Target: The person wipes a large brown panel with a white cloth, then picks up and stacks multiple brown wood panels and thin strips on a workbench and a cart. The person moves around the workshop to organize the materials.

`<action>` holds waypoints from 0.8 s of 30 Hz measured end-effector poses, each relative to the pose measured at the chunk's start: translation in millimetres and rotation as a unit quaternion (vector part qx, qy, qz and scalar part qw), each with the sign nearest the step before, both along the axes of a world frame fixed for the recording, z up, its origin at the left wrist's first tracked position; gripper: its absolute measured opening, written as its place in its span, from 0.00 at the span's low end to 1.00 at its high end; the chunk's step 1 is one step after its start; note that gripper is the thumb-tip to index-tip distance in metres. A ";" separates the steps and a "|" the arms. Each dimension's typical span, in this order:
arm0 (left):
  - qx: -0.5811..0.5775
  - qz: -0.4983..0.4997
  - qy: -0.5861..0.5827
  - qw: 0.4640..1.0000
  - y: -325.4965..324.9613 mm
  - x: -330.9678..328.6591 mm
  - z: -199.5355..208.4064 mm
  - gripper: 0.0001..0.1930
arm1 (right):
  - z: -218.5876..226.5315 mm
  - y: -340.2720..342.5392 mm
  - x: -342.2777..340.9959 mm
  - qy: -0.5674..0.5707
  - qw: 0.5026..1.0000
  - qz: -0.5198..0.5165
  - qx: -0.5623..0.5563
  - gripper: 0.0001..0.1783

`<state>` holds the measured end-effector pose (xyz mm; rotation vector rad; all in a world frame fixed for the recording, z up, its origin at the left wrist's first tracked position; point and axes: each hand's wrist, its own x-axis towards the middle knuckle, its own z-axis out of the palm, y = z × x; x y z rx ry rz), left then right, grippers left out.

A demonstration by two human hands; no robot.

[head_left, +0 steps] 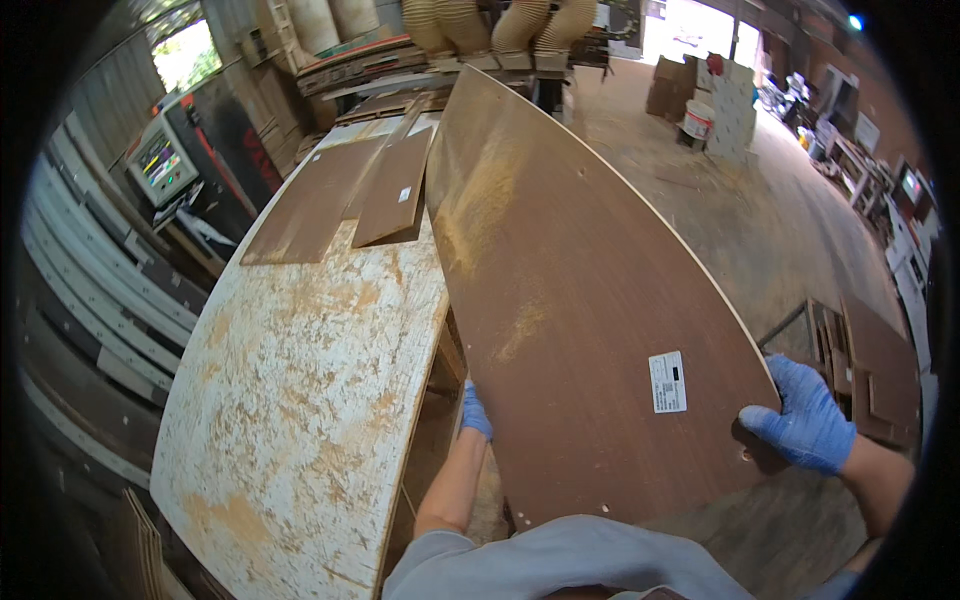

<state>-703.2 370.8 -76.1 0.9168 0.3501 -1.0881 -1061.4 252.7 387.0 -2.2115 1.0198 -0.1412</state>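
Observation:
A large brown board (590,330) with a white label (668,382) and streaks of sawdust is held in front of me, tilted, its far tip reaching toward the back of the table. My right hand (805,415), in a blue glove, grips its right edge near the close corner, thumb on top. My left hand (475,412), also gloved in blue, is at the board's left edge; most of its fingers are hidden behind the panel. On the worn white table (290,400) to the left lie two more brown boards, a wider one (310,200) and a narrower one (395,190).
At the far left stands a control box (165,165) with a lit screen. Ribbed hoses (515,30) hang over the table's far end. Across the floor are a white bucket (697,120) and cardboard (672,88). Brown panels (880,360) are stacked at the right.

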 end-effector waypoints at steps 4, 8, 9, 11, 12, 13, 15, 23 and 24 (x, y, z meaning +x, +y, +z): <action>-0.031 -0.069 -0.060 0.995 -60.6 -28.9 -18.6 0.42 | 19.3 44.3 -15.5 -0.006 0.996 -0.092 -0.021 0.27; -0.031 -0.058 -0.105 0.992 -60.1 -17.7 -17.9 0.42 | -5.3 34.8 -42.4 -0.013 0.994 -0.090 -0.061 0.29; -0.022 -0.071 -0.110 0.991 -72.1 -27.3 -15.3 0.43 | -8.0 42.8 -56.2 -0.016 0.991 -0.110 -0.077 0.29; 0.065 -0.111 -0.134 0.983 -93.6 -70.5 39.6 0.42 | -19.5 52.5 -97.0 -0.054 0.986 -0.139 -0.080 0.30; -0.040 -0.152 -0.174 0.972 -98.5 -64.0 29.5 0.41 | -19.0 63.9 -109.4 -0.038 0.983 -0.163 -0.068 0.30; -0.123 -0.200 -0.104 0.966 -100.9 -36.4 7.4 0.38 | -20.7 70.3 -113.6 -0.027 0.981 -0.183 -0.052 0.30; -0.146 -0.261 -0.063 0.952 -115.9 -50.2 44.3 0.39 | -49.1 79.3 -138.1 -0.025 0.974 -0.186 -0.126 0.30; -0.146 -0.417 -0.224 0.868 -251.7 -128.0 113.7 0.36 | -95.2 184.2 -208.0 -0.143 0.886 -0.437 -0.066 0.30; -0.159 -0.443 -0.223 0.853 -270.9 -144.1 120.1 0.36 | -105.7 191.8 -216.8 -0.151 0.872 -0.460 -0.072 0.29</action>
